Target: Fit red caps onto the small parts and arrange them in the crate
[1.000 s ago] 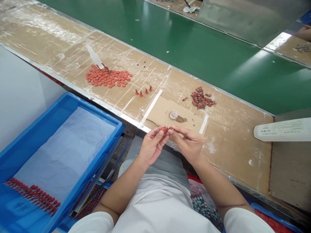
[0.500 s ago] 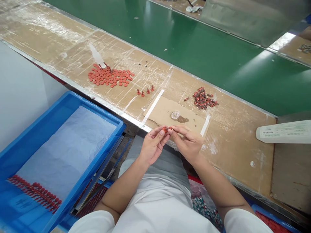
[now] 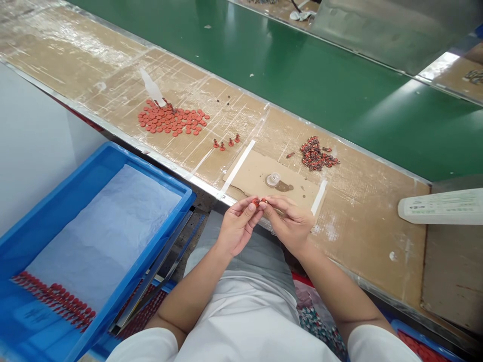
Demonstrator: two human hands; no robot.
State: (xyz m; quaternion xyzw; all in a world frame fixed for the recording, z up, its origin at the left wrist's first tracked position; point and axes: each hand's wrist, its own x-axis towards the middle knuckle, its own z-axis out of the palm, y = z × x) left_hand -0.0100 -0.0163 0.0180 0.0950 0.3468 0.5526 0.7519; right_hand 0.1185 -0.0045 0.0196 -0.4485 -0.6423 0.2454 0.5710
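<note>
My left hand (image 3: pixel 237 229) is closed in a pinch on a round red disc base (image 3: pixel 255 202) at the bench's front edge. Against it, my right hand (image 3: pixel 290 221) pinches a small red-and-dark figurine (image 3: pixel 263 201); fingertips cover most of both pieces. Just beyond the hands, a small clear cup (image 3: pixel 272 179) stands on a cardboard sheet (image 3: pixel 249 173), beside a dark wet stain. Farther right lies a pile of loose red-and-black figurines (image 3: pixel 315 155). To the left, several figurines on bases (image 3: pixel 222 146) stand upright near many flat red discs (image 3: pixel 166 120).
A white pointed-tip bottle (image 3: pixel 151 88) lies by the discs. Beyond the bench runs a green conveyor belt (image 3: pixel 287 90). At lower left a blue tray (image 3: pixel 188 193) holds rows of red-based figurines (image 3: pixel 56 299). A large white container (image 3: pixel 437 206) juts in at right.
My right hand has shifted very slightly left, bringing the figurine closer against the disc. Both pinches persist. White specks on the green belt have slid left.
</note>
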